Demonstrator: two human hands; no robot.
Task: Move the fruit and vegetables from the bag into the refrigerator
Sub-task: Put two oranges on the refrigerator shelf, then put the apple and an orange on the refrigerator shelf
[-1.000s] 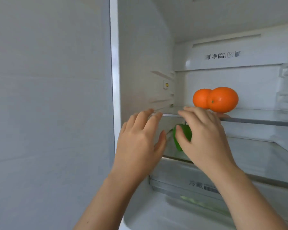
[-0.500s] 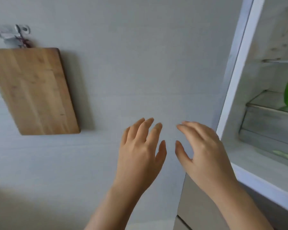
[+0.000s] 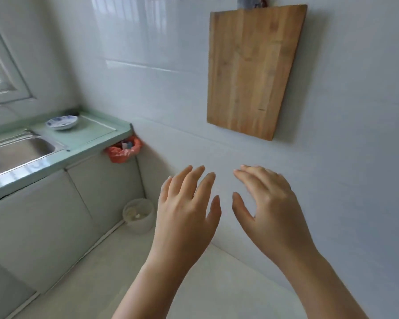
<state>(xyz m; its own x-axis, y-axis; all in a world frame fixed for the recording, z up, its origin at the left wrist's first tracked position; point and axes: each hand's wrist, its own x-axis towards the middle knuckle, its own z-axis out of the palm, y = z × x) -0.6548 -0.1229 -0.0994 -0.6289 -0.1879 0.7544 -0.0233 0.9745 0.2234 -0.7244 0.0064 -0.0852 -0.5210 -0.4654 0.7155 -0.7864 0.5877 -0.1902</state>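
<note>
Two hands: the left hand [image 3: 184, 217] and the right hand [image 3: 272, 212] are raised before the wall [image 3: 161, 65], backs to the camera, both below the board [image 3: 253, 70], with a gap between the thumbs.
Left grip: spread, with fingers straight and slightly fanned, holding nothing; it is below and left of the board.
Right grip: loosely spread, fingers bent a little at the knuckles, fingertips blurred, holding nothing; it is straight below the board.
Board face: wooden, hung flat on the tiled wall; its top meets a hanger cut off by the frame edge.
Bag [image 3: 122, 151]: orange-red plastic, lower left of the board, hanging at the end of the tabletop [image 3: 90, 134]; the mouth is open, with bits of blue and white inside, too small to tell what.
Fruit, vegetables, refrigerator: outside this view — where they are cannot be told.
Tabletop surface: pale green, left of and lower than the board, running along the side wall.
Sink [image 3: 16, 150]: steel, set into the tabletop, farther left of the board than anything else on it.
Dish [image 3: 62, 122]: white with blue pattern, on the tabletop between the sink and the board's side.
Bin [image 3: 138, 215]: pale, round, on the floor [image 3: 194, 284], lower left of the board, under the bag — near the left hand in the picture.
Window [image 3: 0, 72]: far left of the board, at the frame edge.
</note>
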